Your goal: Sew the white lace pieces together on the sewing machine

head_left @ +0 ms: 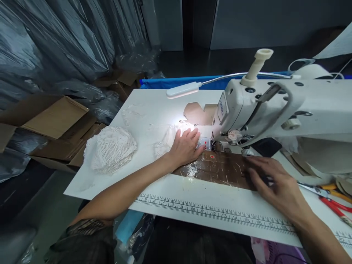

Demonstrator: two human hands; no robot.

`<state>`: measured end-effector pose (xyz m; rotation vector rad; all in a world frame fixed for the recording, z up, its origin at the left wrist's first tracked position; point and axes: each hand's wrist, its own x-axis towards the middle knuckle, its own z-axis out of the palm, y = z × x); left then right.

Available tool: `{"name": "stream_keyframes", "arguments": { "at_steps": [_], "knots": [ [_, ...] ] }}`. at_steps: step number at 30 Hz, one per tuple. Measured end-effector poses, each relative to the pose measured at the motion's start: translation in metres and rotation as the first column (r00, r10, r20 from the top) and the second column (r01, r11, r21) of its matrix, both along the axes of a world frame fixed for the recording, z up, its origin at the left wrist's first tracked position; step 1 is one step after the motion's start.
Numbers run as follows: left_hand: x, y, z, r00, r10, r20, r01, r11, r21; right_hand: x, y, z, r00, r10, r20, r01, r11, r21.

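My left hand (187, 146) lies flat with its fingers stretched out on white lace fabric (164, 144), just left of the presser foot of a white sewing machine (233, 106). Its heel and thumb reach the edge of a brown, tape-covered strip (217, 167) on the machine table. My right hand (275, 179) is at the right end of this strip, with fingers curled. A small dark thing shows under its palm, too hidden to name. The needle area is partly blocked from view by the machine head.
A heap of white lace (114, 149) sits on the left of the white table (154, 106). Paper pattern pieces (195, 113) lie behind the needle. A lamp (183, 90) hangs above. Red-handled scissors (334, 207) are at right, a printed ruler (214, 212) along the front, cardboard boxes (55, 117) at left.
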<state>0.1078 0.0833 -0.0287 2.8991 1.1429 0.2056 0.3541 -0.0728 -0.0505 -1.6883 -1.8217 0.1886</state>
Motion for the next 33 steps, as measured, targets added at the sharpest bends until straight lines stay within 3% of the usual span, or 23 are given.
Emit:
{"name": "stream_keyframes", "arguments": {
  "at_steps": [5, 10, 14, 17, 20, 25, 29, 33],
  "knots": [
    [-0.007, -0.010, 0.022, 0.988, 0.047, -0.145, -0.053, 0.998, -0.032, 0.009, -0.019, -0.012, 0.985, 0.051, 0.162, -0.047, 0.999, -0.025],
    [-0.022, 0.000, 0.035, 0.995, -0.046, -0.087, 0.030, 0.983, -0.179, 0.009, -0.016, -0.010, 0.987, 0.070, 0.145, -0.073, 0.997, 0.017],
    [-0.029, 0.009, 0.025, 0.995, -0.099, -0.008, 0.096, 0.983, -0.157, -0.005, -0.018, -0.001, 1.000, 0.022, 0.002, -0.022, 1.000, 0.001],
    [-0.031, 0.005, 0.014, 0.987, -0.149, 0.058, 0.153, 0.986, -0.067, -0.028, -0.019, 0.011, 0.974, -0.039, -0.225, 0.016, 0.994, -0.104],
    [-0.036, -0.007, 0.006, 0.972, -0.203, 0.115, 0.201, 0.979, 0.028, -0.052, -0.008, 0.024, 0.965, -0.041, -0.260, -0.018, 0.975, -0.222],
    [-0.044, -0.022, -0.004, 0.956, -0.223, 0.189, 0.200, 0.970, 0.136, -0.081, 0.025, 0.031, 0.986, 0.150, -0.070, -0.162, 0.959, -0.234],
    [-0.045, -0.024, -0.008, 0.954, -0.216, 0.209, 0.185, 0.970, 0.160, -0.095, 0.039, 0.026, 0.948, 0.031, 0.318, 0.031, 0.981, -0.190],
    [-0.044, -0.021, -0.008, 0.954, -0.211, 0.215, 0.181, 0.972, 0.148, -0.104, 0.047, 0.022, 0.881, -0.038, 0.472, 0.116, 0.984, -0.136]
  ]
}}
